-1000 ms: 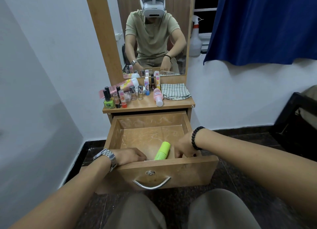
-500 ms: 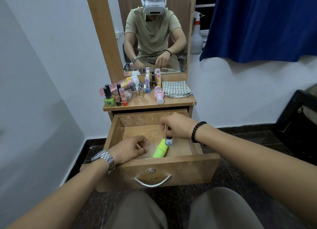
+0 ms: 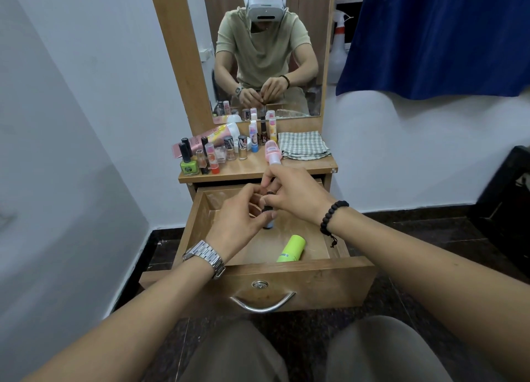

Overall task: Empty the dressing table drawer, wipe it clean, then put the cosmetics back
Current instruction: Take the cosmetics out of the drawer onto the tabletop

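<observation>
Lifting now: both hands (image 3: pixel 266 207) pinch the small bottle (image 3: pixel 268 214) above the drawer (image 3: pixel 301 284); green tube (image 3: pixel 291 248) remains at five o'clock.

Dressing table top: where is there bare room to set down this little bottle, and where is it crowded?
Bare wood shows along the front edge of the dressing table top, before the checked cloth, and between the pink bottle and the nail polish cluster. The left half is crowded. The drawer has room around the green tube.
</observation>
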